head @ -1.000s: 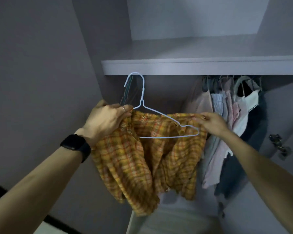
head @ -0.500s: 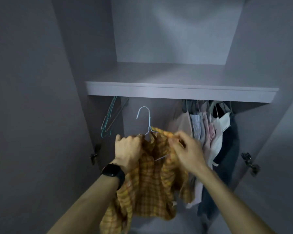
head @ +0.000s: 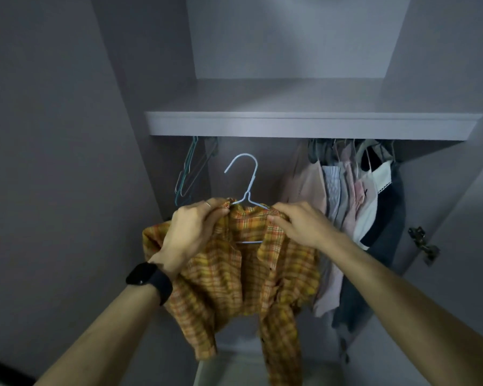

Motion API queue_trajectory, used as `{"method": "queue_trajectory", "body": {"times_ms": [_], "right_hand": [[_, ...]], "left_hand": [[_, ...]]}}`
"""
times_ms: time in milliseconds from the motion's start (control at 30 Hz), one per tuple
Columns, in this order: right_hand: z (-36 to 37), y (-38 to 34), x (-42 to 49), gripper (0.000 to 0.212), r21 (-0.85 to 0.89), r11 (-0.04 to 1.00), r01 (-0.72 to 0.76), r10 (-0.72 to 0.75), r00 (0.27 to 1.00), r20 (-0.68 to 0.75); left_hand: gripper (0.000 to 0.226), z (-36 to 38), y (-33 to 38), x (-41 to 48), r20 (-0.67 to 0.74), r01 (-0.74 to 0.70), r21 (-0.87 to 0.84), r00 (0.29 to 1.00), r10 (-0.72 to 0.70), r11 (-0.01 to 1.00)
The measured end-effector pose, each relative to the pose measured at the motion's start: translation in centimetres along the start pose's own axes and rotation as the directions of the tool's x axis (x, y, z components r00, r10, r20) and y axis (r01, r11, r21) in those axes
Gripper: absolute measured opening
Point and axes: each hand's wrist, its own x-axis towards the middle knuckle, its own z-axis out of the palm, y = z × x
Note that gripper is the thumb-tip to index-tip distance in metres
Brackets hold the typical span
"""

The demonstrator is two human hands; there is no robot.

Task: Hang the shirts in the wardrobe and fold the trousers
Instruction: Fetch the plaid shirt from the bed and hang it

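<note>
Okay, open wardrobe (head: 290, 37) filled the view, grey-lilac inside, dim light. A wide shelf (head: 304, 125) ran across it; its front lip hid whatever the clothes hung from. Under the shelf on the right hung a packed row of garments (head: 354, 207), pinks, whites, stripes and something dark blue at the far end. The orange-yellow plaid shirt (head: 234, 280) was in front of the wardrobe opening, below the shelf and left of that row, held up by both hands, its body and sleeves drooping in loose folds. It was draped over a white wire hanger (head: 243, 168), collar area bunched at the hanger's neck. Left hand (head: 190, 232) gripped the shirt's left shoulder, fingers curled into the fabric beside the hanger neck. Right hand (head: 304, 227) pinched the fabric at the right shoulder, thumb and fingers closed on the cloth. The hanger's hook stood upright and free under the shelf, touching nothing, in the gap between the hung row and the bare hangers; part of its bottom bar showed through the open shirt front. A few bare green wire hangers (head: 190, 174) hung tilted at the left end under the shelf. Black smartwatch (head: 148, 277) on the left wrist. Metal door hinge (head: 423, 243) at far right. Thin ring (head: 208, 203) on a left finger.
</note>
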Motion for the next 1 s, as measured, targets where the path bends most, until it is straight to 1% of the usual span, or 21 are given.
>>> {"method": "queue_trajectory", "body": {"times_ms": [67, 100, 133, 200, 233, 267, 300, 333, 367, 400, 467, 500, 567, 633, 700, 767, 800, 867, 933, 967, 1000], "right_hand": [[0.7, 0.0, 0.5, 0.027, -0.027, 0.999, 0.029, -0.029, 0.999, -0.032], [0.9, 0.0, 0.8, 0.031, -0.035, 0.998, 0.044, -0.046, 0.997, -0.062], [1.1, 0.1, 1.1, 0.035, -0.034, 0.998, 0.055, -0.058, 0.993, -0.098], [1.7, 0.3, 1.6, 0.037, -0.013, 0.999, 0.039, -0.041, 0.989, -0.143], [2.0, 0.2, 1.6, 0.034, 0.004, 1.0, 0.029, -0.028, 0.988, -0.154], [2.2, 0.0, 1.5, 0.031, 0.024, 0.999, 0.029, -0.025, 0.986, -0.168], [2.4, -0.5, 1.4, 0.031, 0.045, 0.998, 0.036, -0.028, 0.984, -0.176], [2.5, -1.1, 1.3, 0.034, 0.059, 0.997, 0.055, -0.043, 0.982, -0.184], [2.7, -1.8, 1.2, 0.039, 0.064, 0.995, 0.076, -0.062, 0.979, -0.193], [2.8, -2.6, 1.3, 0.041, 0.068, 0.993, 0.096, -0.081, 0.977, -0.198], [2.9, -3.4, 1.3, 0.035, 0.097, 0.99, 0.099, -0.079, 0.979, -0.187], [2.9, -3.5, 1.1, 0.03, 0.122, 0.988, 0.096, -0.073, 0.981, -0.181], [2.5, -3.2, 0.3, 0.024, 0.191, 0.977, 0.095, -0.064, 0.985, -0.162], [1.9, -3.0, -0.8, 0.023, 0.251, 0.965, 0.077, -0.046, 0.991, -0.125], [1.1, -3.2, -1.4, 0.03, 0.315, 0.949, 0.023, 0.008, 0.996, -0.094], [0.0, -3.7, -0.9, 0.033, 0.406, 0.912, -0.049, 0.08, 0.995, -0.059], [-0.5, -4.0, -0.3, 0.033, 0.438, 0.897, -0.066, 0.099, 0.994, -0.051], [-1.3, -4.2, 1.3, 0.028, 0.459, 0.886, -0.063, 0.107, 0.992, -0.069], [-1.2, -3.5, 2.8, 0.021, 0.443, 0.894, -0.066, 0.091, 0.995, -0.036], [-0.9, -3.2, 3.3, 0.025, 0.421, 0.902, -0.099, 0.097, 0.995, 0.025], [-0.6, -2.7, 3.3, 0.038, 0.388, 0.91, -0.148, 0.126, 0.989, 0.081]], "left_hand": [[0.02, -1.1, 0.5, -0.6, -0.065, 0.126, -0.219, 0.987, -0.144, 0.967], [0.019, -1.7, 0.7, -1.0, -0.068, 0.176, -0.329, 0.976, -0.209, 0.928], [0.02, -2.3, 1.0, -1.3, -0.029, 0.193, -0.408, 0.974, -0.224, 0.892], [0.023, -3.4, 1.6, -2.2, 0.169, 0.222, -0.486, 0.973, -0.158, 0.845], [0.025, -3.9, 1.8, -2.4, 0.272, 0.261, -0.498, 0.953, -0.137, 0.827], [0.026, -4.0, 1.6, -2.3, 0.314, 0.29, -0.464, 0.937, -0.15, 0.837], [0.029, -3.9, 1.2, -1.9, 0.283, 0.287, -0.375, 0.941, -0.186, 0.882], [0.035, -3.7, 0.8, -1.5, 0.221, 0.275, -0.238, 0.949, -0.224, 0.931], [0.043, -3.2, 0.5, -1.0, 0.19, 0.258, -0.108, 0.953, -0.234, 0.96], [0.046, -2.7, 0.5, -0.6, 0.199, 0.243, -0.016, 0.951, -0.235, 0.97], [0.036, -1.4, 1.2, -0.2, 0.211, 0.209, 0.117, 0.95, -0.23, 0.971], [0.032, -0.9, 1.5, -0.3, 0.191, 0.185, 0.159, 0.958, -0.214, 0.97], [0.028, -0.5, 1.7, -0.6, 0.158, 0.124, 0.171, 0.976, -0.151, 0.977], [0.022, -0.5, 1.4, -0.9, 0.178, 0.086, 0.125, 0.978, -0.107, 0.988], [0.017, -0.2, 0.8, -0.8, 0.249, 0.023, 0.087, 0.968, -0.044, 0.996], [0.017, 0.2, 0.8, -0.8, 0.348, -0.083, 0.108, 0.937, 0.04, 0.991], [0.019, 0.5, 1.0, -0.9, 0.396, -0.114, 0.125, 0.916, 0.056, 0.986], [0.024, 1.0, 1.7, -0.7, 0.447, -0.138, 0.146, 0.893, 0.059, 0.98], [0.024, 1.4, 2.2, -0.2, 0.438, -0.127, 0.129, 0.897, 0.058, 0.983], [0.022, 1.4, 2.2, 0.1, 0.413, -0.125, 0.114, 0.908, 0.068, 0.986], [0.02, 1.3, 2.0, 0.4, 0.382, -0.125, 0.097, 0.921, 0.079, 0.987]]}}
